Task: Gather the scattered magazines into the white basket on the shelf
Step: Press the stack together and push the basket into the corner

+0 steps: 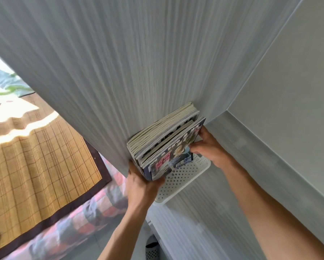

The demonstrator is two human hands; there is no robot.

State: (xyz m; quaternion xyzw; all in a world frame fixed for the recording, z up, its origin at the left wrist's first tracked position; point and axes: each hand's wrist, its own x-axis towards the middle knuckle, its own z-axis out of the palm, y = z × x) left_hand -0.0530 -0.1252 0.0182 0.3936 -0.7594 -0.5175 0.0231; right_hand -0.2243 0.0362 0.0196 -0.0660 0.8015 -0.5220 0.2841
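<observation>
Magazines (pixel 166 141): a thick stack stood on edge in the basket, leaning against the grey wood-grain panel (pixel 120 62); the outermost cover, with red lettering and a barcode, faces the camera.
Basket (pixel 183 177): white, perforated, on the shelf (pixel 204 203); its right half is bare.
Left hand (pixel 140 186): grips the near lower corner of the stack, thumb across the front cover, fingers hidden behind the stack.
Right hand (pixel 208 147): at the far edge of the stack, fingers curled onto the front magazine's edge, thumb lower on the cover.
Arms: both bare, reaching up from the bottom of the view.
Bed (pixel 73 212): lower left, with a checked quilt and a bamboo mat (pixel 35 156) edged in dark trim, sunlight across it.
Slipper (pixel 151 248): dark, on the floor below the shelf.
</observation>
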